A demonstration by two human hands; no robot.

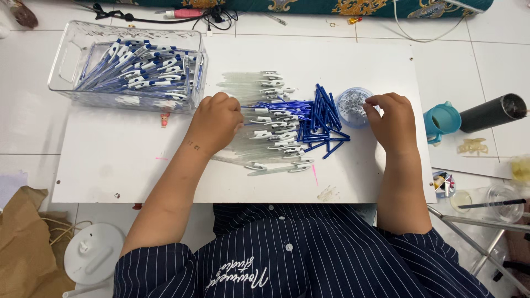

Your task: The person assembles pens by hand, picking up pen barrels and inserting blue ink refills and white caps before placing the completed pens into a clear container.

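Observation:
My left hand [216, 122] rests curled on the white board [138, 160], fingers closed on the end of a thin blue pen refill that points right over a row of clear pen barrels [259, 132]. A heap of loose blue pen parts [323, 118] lies to their right. Fingers pinched, my right hand [393, 121] sits at the rim of a small round clear dish of tiny springs [350, 105]. What the pinch holds is too small to tell.
A clear plastic bin [66, 60] full of blue and white pens stands at the board's back left. A teal cup [441, 121] and a black cylinder [494, 112] lie to the right. Cables [165, 19] run along the far edge. Brown paper [25, 237] and a white lid [94, 254] lie at lower left.

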